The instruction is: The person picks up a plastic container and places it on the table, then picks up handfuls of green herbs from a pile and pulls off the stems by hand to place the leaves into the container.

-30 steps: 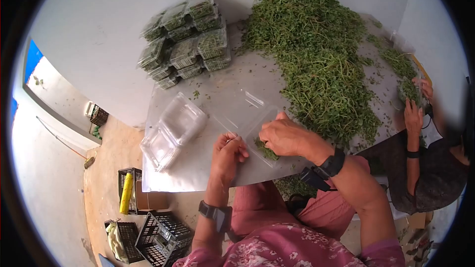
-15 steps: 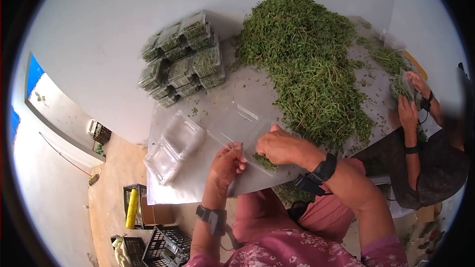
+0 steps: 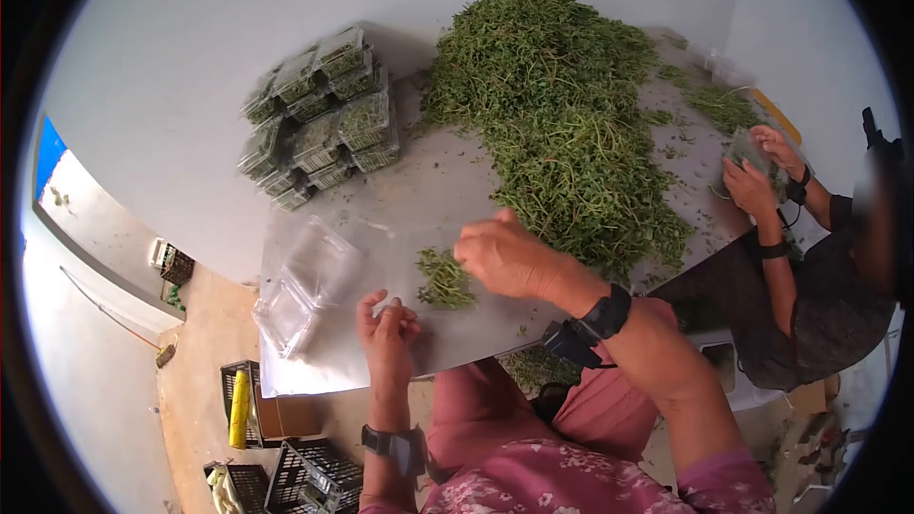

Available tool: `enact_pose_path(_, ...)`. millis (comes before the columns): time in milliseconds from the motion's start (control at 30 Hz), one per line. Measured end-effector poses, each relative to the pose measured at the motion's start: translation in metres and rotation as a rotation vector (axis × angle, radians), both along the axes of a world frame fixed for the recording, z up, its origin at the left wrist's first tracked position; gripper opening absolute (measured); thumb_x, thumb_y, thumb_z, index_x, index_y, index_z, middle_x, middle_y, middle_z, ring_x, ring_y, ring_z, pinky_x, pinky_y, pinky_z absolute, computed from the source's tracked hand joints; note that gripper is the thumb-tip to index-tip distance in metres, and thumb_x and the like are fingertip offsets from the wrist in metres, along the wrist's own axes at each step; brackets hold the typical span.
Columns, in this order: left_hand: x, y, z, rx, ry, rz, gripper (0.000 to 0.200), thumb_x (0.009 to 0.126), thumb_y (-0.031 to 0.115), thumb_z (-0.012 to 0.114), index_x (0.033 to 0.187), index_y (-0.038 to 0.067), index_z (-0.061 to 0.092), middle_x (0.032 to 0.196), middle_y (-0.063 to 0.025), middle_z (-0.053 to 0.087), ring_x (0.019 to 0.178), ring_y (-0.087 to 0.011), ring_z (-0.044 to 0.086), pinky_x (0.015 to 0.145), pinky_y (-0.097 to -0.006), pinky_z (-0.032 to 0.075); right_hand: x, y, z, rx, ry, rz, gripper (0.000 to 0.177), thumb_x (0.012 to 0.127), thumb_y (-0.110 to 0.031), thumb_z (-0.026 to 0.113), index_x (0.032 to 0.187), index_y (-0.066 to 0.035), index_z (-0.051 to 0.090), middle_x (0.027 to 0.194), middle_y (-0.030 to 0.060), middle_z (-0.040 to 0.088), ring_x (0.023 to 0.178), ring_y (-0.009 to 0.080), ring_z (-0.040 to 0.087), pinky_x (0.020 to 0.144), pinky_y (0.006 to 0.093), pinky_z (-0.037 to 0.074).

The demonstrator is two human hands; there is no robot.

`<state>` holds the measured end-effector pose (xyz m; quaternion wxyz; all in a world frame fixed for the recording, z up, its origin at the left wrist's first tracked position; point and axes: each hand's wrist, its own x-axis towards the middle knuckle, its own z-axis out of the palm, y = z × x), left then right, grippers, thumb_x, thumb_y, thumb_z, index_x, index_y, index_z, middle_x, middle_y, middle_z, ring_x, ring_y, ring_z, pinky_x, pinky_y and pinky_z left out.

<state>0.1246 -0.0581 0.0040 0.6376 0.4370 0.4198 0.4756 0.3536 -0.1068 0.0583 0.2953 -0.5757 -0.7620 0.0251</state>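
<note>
A small bunch of leafy green herb sprigs (image 3: 445, 278) lies in an open clear plastic clamshell box, whose edges are hard to make out against the table. Just right of the bunch is my right hand (image 3: 509, 257), fingers curled downward and closed; its fingertips and anything in them are hidden. My left hand (image 3: 388, 326) hovers at the near left of the bunch, loosely curled with thumb and forefinger apart, and nothing shows between them. More open clear clamshell boxes (image 3: 307, 276) lie nested to its left.
Beyond my hands rises a big heap of herbs (image 3: 562, 86). Filled, closed boxes (image 3: 319, 119) are stacked at the back left. At right, a co-worker's hands (image 3: 757, 181) hold a box of herbs. Black crates (image 3: 309, 476) stand on the floor below the table's edge.
My left hand has drawn left, away from the box edge. My right hand has risen and shifted left, exposing the herb bunch. The whole view has shifted slightly.
</note>
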Motion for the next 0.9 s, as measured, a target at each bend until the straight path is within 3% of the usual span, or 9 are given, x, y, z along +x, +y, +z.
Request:
enact_pose_path(200,-0.008,-0.006,-0.005,0.051,-0.075,0.132,0.024,0.093,0.008,0.054,0.113,0.007,0.041,0.073,-0.0079,0.058,0.056,-0.0134,0.053,0.05,-0.0225,0.041,0.089,-0.008,0.016,0.222,0.207,-0.375,0.004,0.078,-0.005,0.06,0.076,-0.002,0.059,0.071,0.0117,0.057,0.065,0.0281,0.058,0.062,0.037,0.047)
enact_pose_path(267,-0.011,-0.007,-0.008,0.079,-0.1,0.148,0.025,0.093,0.008,0.053,0.114,0.007,0.04,0.073,-0.0081,0.058,0.056,-0.0135,0.053,0.05,-0.0223,0.04,0.113,-0.016,0.015,0.158,0.333,-0.581,0.012,0.084,-0.012,0.063,0.078,-0.002,0.06,0.067,0.0093,0.057,0.058,0.0217,0.055,0.056,0.0386,0.045)
enact_pose_path(333,-0.011,-0.007,-0.008,0.078,-0.077,0.161,0.025,0.092,0.007,0.053,0.113,0.006,0.041,0.073,-0.0088,0.058,0.056,-0.0137,0.053,0.049,-0.0229,0.04,0.131,-0.016,0.004,0.141,0.31,-0.725,0.019,0.084,-0.016,0.064,0.073,0.0,0.061,0.063,0.0141,0.058,0.057,0.0279,0.058,0.054,0.0404,0.047)
enact_pose_path(533,-0.012,-0.005,-0.011,0.082,-0.014,0.139,0.022,0.091,0.005,0.054,0.11,0.006,0.042,0.074,-0.0103,0.058,0.054,-0.0139,0.054,0.047,-0.0235,0.039,0.134,0.001,-0.01,-0.124,0.228,-0.857,0.03,0.085,-0.026,0.067,0.067,-0.003,0.06,0.064,0.0125,0.058,0.066,0.0324,0.059,0.072,0.056,0.046)
enact_pose_path(567,-0.013,-0.007,-0.012,0.087,0.005,0.127,0.022,0.091,0.005,0.054,0.11,0.006,0.042,0.074,-0.0105,0.059,0.054,-0.0141,0.054,0.047,-0.0235,0.04,0.135,0.006,-0.017,-0.117,0.196,-0.869,0.033,0.087,-0.027,0.067,0.063,-0.005,0.058,0.07,0.0109,0.058,0.081,0.0369,0.058,0.08,0.0685,0.038)
enact_pose_path(667,-0.015,-0.013,-0.011,0.082,0.018,0.095,0.026,0.091,0.006,0.055,0.112,0.002,0.041,0.076,-0.0125,0.06,0.057,-0.0156,0.058,0.047,-0.0232,0.042,0.136,0.009,-0.022,-0.22,0.134,-0.786,0.035,0.087,-0.027,0.066,0.062,-0.005,0.056,0.074,0.0097,0.057,0.095,0.0392,0.054,0.083,0.0746,0.033)
enact_pose_path(767,-0.015,-0.017,-0.01,0.062,0.011,0.106,0.024,0.091,0.006,0.056,0.11,0.003,0.042,0.076,-0.0125,0.06,0.056,-0.0161,0.058,0.048,-0.0237,0.043,0.137,0.011,-0.03,0.005,0.143,-0.718,0.032,0.087,-0.026,0.066,0.065,-0.004,0.058,0.069,0.008,0.058,0.081,0.0312,0.059,0.077,0.0603,0.045)
enact_pose_path(867,-0.015,-0.019,-0.009,0.055,0.001,0.119,0.024,0.091,0.007,0.056,0.11,0.003,0.043,0.077,-0.0125,0.06,0.056,-0.0164,0.058,0.048,-0.0242,0.043,0.118,0.002,0.007,0.043,0.349,-0.599,0.021,0.088,-0.021,0.066,0.074,-0.005,0.064,0.062,0.0031,0.057,0.053,0.0131,0.05,0.052,0.036,0.043)
enact_pose_path(900,-0.015,-0.019,-0.009,0.054,-0.002,0.117,0.024,0.091,0.007,0.056,0.111,0.003,0.043,0.077,-0.0128,0.061,0.056,-0.0165,0.058,0.048,-0.0242,0.043,0.119,0.003,0.011,-0.003,0.404,-0.585,0.021,0.088,-0.021,0.065,0.077,-0.003,0.064,0.064,0.0016,0.057,0.054,0.0091,0.048,0.052,0.0308,0.042)
